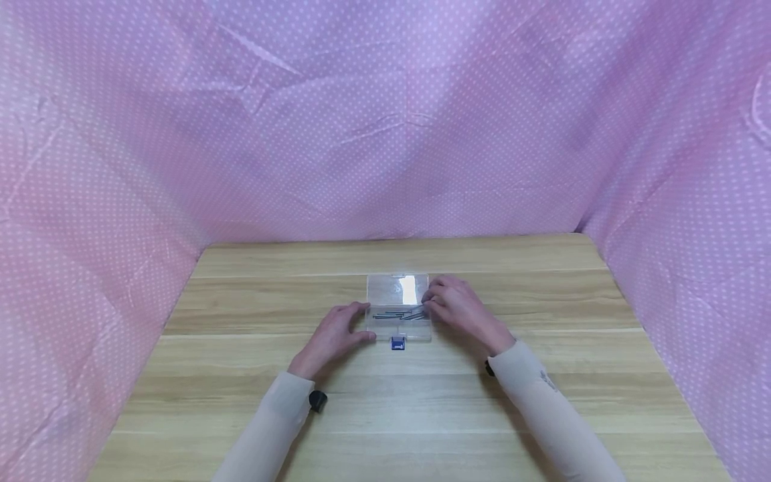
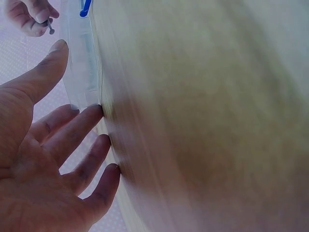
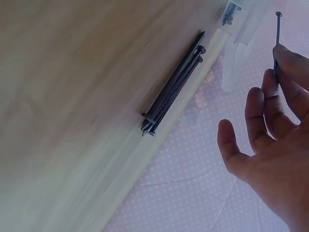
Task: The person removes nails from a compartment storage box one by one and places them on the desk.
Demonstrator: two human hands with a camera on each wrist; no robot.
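A clear plastic box [image 1: 385,330] lies on the table with its lid [image 1: 382,289] folded back and a blue latch [image 1: 398,343] at its front. Dark nails [image 1: 390,314] lie inside. My left hand [image 1: 333,336] is at the box's left end, fingers spread and fingertips at its edge, thumb near the front corner. At the right end is my right hand [image 1: 460,309], which pinches one nail [image 3: 277,29] between thumb and fingers, head end outward. A small bundle of nails [image 3: 174,84] lies on the table near this hand in the right wrist view; the hand hides it in the head view.
The wood-grain table [image 1: 421,415] reaches to a pink dotted cloth [image 1: 385,167] hung behind it and along both sides. A black wrist device [image 1: 318,401] sits at the left sleeve, another at the right sleeve.
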